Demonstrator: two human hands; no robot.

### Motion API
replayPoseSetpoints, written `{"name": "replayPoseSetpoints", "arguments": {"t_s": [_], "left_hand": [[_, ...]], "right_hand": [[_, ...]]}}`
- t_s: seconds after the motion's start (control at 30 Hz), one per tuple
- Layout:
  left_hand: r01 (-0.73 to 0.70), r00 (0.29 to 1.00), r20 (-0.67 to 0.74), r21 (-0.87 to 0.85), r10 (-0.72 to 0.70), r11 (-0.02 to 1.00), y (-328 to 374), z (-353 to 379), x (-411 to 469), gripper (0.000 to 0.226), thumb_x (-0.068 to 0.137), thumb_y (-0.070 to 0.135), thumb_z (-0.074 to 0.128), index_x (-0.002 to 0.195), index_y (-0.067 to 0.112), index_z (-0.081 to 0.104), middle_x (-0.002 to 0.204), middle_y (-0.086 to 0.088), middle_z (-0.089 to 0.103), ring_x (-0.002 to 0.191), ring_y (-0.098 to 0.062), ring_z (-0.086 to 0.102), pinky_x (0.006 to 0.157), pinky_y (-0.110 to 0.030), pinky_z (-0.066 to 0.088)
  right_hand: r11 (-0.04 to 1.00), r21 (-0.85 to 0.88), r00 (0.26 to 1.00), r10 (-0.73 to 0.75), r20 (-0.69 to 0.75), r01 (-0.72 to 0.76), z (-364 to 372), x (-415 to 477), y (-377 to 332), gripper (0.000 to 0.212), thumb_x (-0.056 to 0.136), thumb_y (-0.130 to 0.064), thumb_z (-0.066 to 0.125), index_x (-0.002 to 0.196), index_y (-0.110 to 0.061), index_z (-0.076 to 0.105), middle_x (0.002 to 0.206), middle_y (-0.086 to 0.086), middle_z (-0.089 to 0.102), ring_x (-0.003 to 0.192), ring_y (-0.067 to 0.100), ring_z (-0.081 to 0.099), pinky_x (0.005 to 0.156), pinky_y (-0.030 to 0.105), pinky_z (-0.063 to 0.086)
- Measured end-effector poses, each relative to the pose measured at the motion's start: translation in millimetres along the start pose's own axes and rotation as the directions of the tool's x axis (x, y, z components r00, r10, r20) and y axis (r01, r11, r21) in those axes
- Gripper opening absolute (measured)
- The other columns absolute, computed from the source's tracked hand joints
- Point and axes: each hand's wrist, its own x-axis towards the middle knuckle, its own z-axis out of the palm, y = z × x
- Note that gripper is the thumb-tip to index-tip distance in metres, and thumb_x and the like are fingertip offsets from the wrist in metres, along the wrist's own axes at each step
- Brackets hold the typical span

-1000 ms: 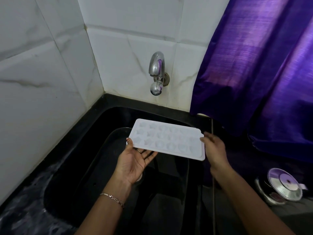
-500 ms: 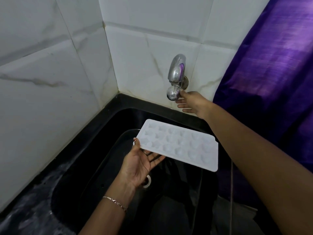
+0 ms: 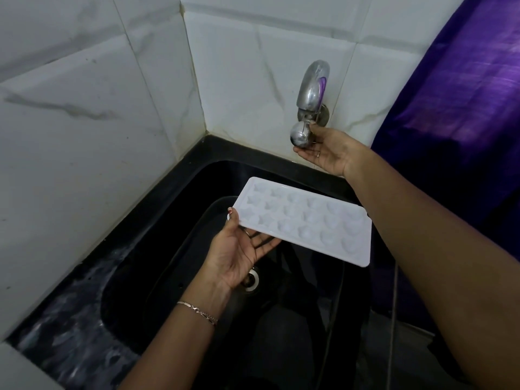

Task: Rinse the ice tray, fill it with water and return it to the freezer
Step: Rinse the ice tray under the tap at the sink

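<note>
White marble-look wall tiles [image 3: 84, 136] meet in a corner above a black sink [image 3: 180, 192], with a purple curtain [image 3: 464, 94] hanging at the right. A person's left hand [image 3: 239, 254], a thin bracelet [image 3: 198, 311] at the wrist, holds a white ice tray [image 3: 306, 220] over the basin, thumb pressed on its near corner and fingers spread underneath. The tray sits cups-up, tilted slightly, below and apart from the metal tap [image 3: 312, 85]. The right hand [image 3: 326, 150] reaches to the tap, thumb and fingers pinching its round knob [image 3: 299, 136]. A drain [image 3: 251, 280] shows beneath the left palm.
</note>
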Motion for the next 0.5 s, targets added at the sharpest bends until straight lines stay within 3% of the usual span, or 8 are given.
{"name": "replayPoseSetpoints", "arguments": {"t_s": [0.17, 0.5], "left_hand": [[0.006, 1.0, 0.001, -0.015, -0.006, 1.0, -0.1, 0.1, -0.1, 0.053, 0.097, 0.051, 0.035, 0.136, 0.016, 0.046, 0.128, -0.017, 0.062, 0.114, -0.038, 0.061, 0.089, -0.05, 0.054], [0.005, 1.0, -0.004, -0.025, -0.005, 1.0, 2.1, 2.1, 1.0, 0.052, 0.098, 0.05, 0.034, 0.135, 0.015, 0.047, 0.127, -0.018, 0.062, 0.114, -0.038, 0.061, 0.087, -0.05, 0.055]], "right_hand": [[0.999, -0.031, 0.999, -0.011, -0.042, 0.01, 3.7, 0.7, -1.2, 0.041, 0.094, -0.021, 0.061, 0.129, -0.003, 0.051, 0.115, 0.017, 0.064, 0.099, 0.026, 0.066, 0.085, 0.037, 0.058], [0.995, -0.097, 0.996, -0.016, -0.092, 0.007, 8.4, -5.4, -2.7, 0.043, 0.091, -0.025, 0.066, 0.126, -0.004, 0.054, 0.114, 0.015, 0.065, 0.092, 0.025, 0.068, 0.067, 0.029, 0.061]]}}
